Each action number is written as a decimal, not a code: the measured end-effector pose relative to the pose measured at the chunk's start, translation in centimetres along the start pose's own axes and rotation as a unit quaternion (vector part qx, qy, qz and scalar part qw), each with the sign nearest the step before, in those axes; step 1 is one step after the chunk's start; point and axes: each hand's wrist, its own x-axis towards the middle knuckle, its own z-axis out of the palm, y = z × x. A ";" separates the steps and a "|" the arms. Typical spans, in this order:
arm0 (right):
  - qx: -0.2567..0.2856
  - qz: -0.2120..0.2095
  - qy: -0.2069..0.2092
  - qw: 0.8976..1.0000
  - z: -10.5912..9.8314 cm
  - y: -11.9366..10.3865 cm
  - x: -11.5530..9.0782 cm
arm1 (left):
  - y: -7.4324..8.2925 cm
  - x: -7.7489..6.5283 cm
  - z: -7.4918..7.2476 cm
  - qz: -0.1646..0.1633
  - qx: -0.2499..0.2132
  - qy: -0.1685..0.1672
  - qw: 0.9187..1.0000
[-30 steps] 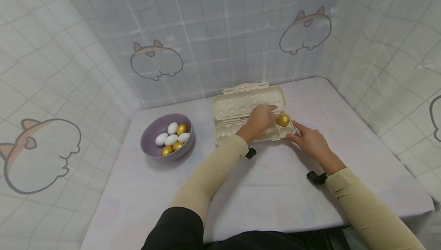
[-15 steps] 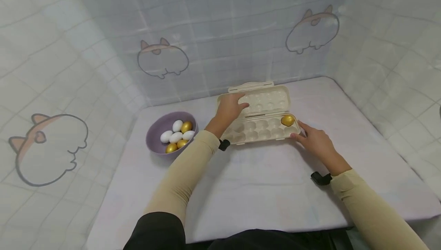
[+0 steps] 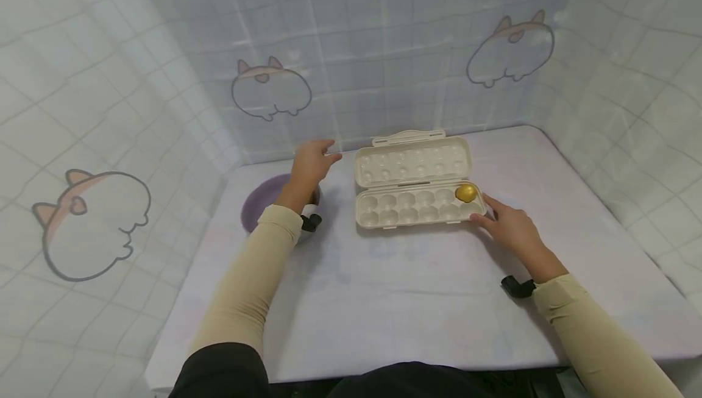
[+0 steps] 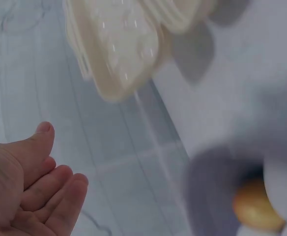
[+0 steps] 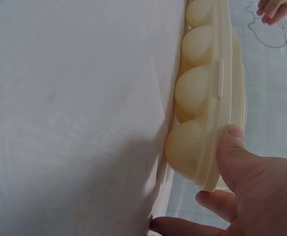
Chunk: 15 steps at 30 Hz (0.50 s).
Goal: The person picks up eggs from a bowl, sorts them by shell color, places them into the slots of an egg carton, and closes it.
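My left hand (image 3: 311, 163) is in the air over the purple bowl (image 3: 258, 203), holding nothing, its fingers loosely bent and thumb apart. In the left wrist view, a gold egg (image 4: 256, 205) and a white egg (image 4: 285, 182) show inside the bowl; the head view has most of the bowl's contents behind the left wrist. A cream egg carton (image 3: 422, 223) lies with its lid back, one gold egg (image 3: 465, 193) seated in the back row at its right end. At that end my right hand (image 3: 512, 227) grips the carton's corner, thumb on the front rim.
A pale cloth covers the table (image 3: 395, 306). The carton's lid (image 3: 414, 163) leans towards the tiled-pattern back curtain (image 3: 373, 69). Similar sheets stand at the left and right. Black camera mounts sit on both wrists.
My left hand has drawn back from beside the gold egg in the carton and travelled left to above the bowl. My right hand keeps its grip on the carton's right end.
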 end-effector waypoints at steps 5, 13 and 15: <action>0.000 -0.001 -0.003 1.000 -0.1 0.0 0.0 | -3.0 -0.6 -1.8 -0.009 -0.017 0.022 1.000; 0.004 -0.002 -0.006 1.000 -0.1 -0.1 0.0 | -7.1 -2.4 -2.7 -0.030 0.013 -0.013 0.999; 0.006 -0.002 -0.009 1.000 0.0 -0.1 0.0 | -8.0 -2.8 -2.6 -0.056 0.028 -0.044 0.997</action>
